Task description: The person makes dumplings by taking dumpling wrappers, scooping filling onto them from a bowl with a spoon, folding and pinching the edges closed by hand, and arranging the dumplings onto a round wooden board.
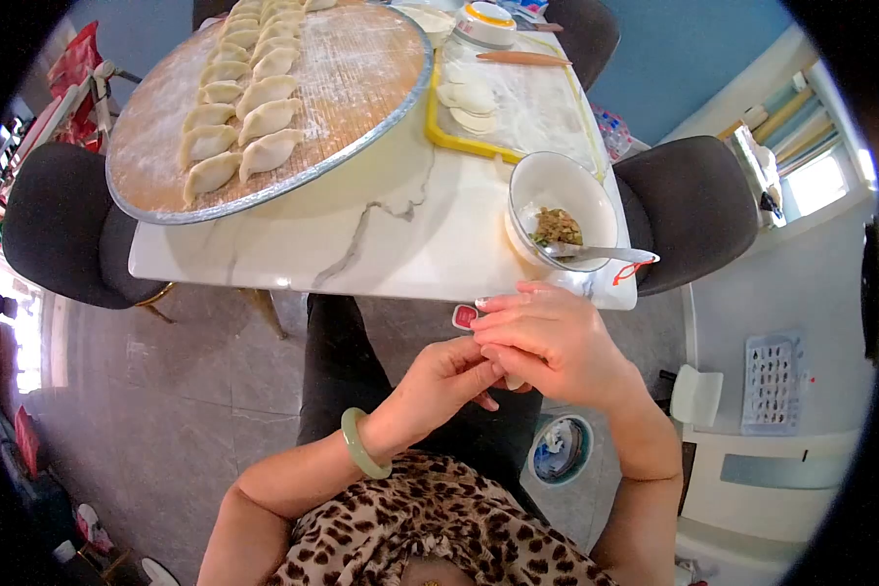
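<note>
My left hand (pixel 443 379), with a pale green bangle at the wrist, is closed with its thumb and fingers pressed together. Against it, my right hand (pixel 555 344) is closed too, its fingers bent over the left fingertips. A small bit of a pale dumpling (pixel 514 382) shows between them; the rest is hidden by the fingers. Just beyond my right hand, a white bowl (pixel 524 186) stands at the table edge. Some minced filling (pixel 558 227) lies in it, and a spoon (pixel 606 254) with a red cord rests across its rim.
Rows of dumplings (pixel 267 118) lie on a large round floured board (pixel 361 88) at the left. A yellow-rimmed tray (pixel 479 149) holds dough wrappers (pixel 474 103) and a rolling pin (pixel 523 60). Dark chairs (pixel 693 210) flank the white table (pixel 293 259). A bin (pixel 561 449) stands on the floor.
</note>
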`<state>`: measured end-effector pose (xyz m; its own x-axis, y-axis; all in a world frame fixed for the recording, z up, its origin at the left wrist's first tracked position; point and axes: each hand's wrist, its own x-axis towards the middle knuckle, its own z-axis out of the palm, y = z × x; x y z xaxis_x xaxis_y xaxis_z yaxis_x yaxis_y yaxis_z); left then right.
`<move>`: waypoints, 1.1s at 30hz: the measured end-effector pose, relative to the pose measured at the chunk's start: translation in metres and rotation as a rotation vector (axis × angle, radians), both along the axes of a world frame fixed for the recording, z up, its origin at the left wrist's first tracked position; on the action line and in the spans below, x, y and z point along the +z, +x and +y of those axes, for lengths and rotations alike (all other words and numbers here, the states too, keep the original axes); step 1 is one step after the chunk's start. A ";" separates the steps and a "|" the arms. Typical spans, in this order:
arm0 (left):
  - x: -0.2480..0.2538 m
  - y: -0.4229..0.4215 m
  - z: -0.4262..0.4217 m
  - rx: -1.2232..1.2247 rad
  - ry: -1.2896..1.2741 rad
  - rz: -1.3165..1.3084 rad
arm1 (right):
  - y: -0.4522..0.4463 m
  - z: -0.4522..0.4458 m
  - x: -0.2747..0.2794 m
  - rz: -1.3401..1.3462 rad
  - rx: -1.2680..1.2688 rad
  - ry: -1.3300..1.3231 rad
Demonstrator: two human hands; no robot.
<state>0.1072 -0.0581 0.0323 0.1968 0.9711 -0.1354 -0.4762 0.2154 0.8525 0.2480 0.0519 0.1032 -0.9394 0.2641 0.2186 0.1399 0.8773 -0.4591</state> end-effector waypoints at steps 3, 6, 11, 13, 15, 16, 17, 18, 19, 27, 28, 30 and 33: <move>-0.002 0.000 -0.001 0.002 -0.026 -0.053 | -0.001 -0.005 -0.003 0.044 -0.029 0.075; -0.004 0.002 0.000 -0.001 -0.047 -0.053 | 0.002 -0.004 -0.008 0.063 0.013 0.068; 0.007 0.000 0.003 0.048 -0.033 -0.119 | 0.018 -0.017 -0.009 0.054 -0.232 -0.408; 0.008 0.002 0.002 0.143 0.091 -0.164 | 0.023 -0.032 -0.023 0.084 -0.373 -0.443; 0.008 -0.002 0.001 0.067 0.075 -0.137 | 0.026 -0.042 -0.042 0.317 -0.416 -0.430; 0.007 -0.001 -0.002 0.101 0.132 -0.091 | 0.026 -0.047 -0.045 0.423 -0.417 -0.436; 0.006 -0.001 -0.004 0.132 0.193 -0.044 | 0.026 -0.050 -0.050 0.457 -0.442 -0.442; 0.002 -0.001 -0.006 0.142 0.206 -0.080 | 0.026 -0.052 -0.055 0.539 -0.408 -0.449; -0.001 0.000 -0.007 0.116 0.203 -0.056 | 0.026 -0.054 -0.058 0.618 -0.369 -0.451; 0.001 0.014 -0.009 0.186 0.249 -0.104 | 0.034 -0.058 -0.053 0.762 -0.353 -0.175; 0.003 0.016 -0.010 0.200 0.252 -0.098 | 0.035 -0.058 -0.051 0.769 -0.359 -0.177; -0.001 0.016 -0.010 0.192 0.275 -0.057 | 0.035 -0.058 -0.050 0.800 -0.375 -0.043; 0.003 0.021 -0.012 0.198 0.294 -0.023 | 0.034 -0.058 -0.052 0.794 -0.438 0.035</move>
